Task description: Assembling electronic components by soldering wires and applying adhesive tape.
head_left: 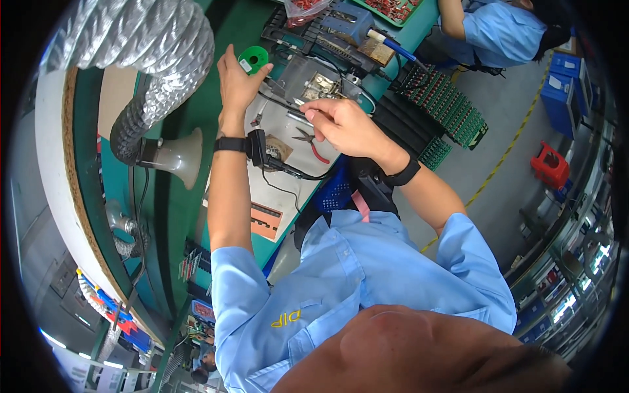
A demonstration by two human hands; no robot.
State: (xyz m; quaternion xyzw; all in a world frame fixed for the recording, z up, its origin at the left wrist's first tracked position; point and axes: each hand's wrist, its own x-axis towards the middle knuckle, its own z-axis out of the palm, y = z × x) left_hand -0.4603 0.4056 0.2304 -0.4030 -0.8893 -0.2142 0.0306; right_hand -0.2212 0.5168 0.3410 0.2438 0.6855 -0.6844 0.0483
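Observation:
My left hand (237, 86) is closed round a green spool (254, 59) with a pale label, its thumb on the near side. My right hand (346, 128) is closed in a pinch over the work surface, with a thin pale tip poking out by the fingertips; what it belongs to, I cannot make out. Below that hand lies a silver rod (299, 118). A pair of small pliers (312, 143) with red handles rests on the white mat (252, 185), beside a round tin. Just past both hands is a grey tray (300, 73) with metal parts.
A silver duct (141, 39) with a clear hood (180, 159) hangs at the left. Green circuit boards (445, 105) stand in a rack at the right. A blue-grey device (350, 23) and red parts in a green tray (413, 8) lie far off. Another person (501, 33) sits at upper right.

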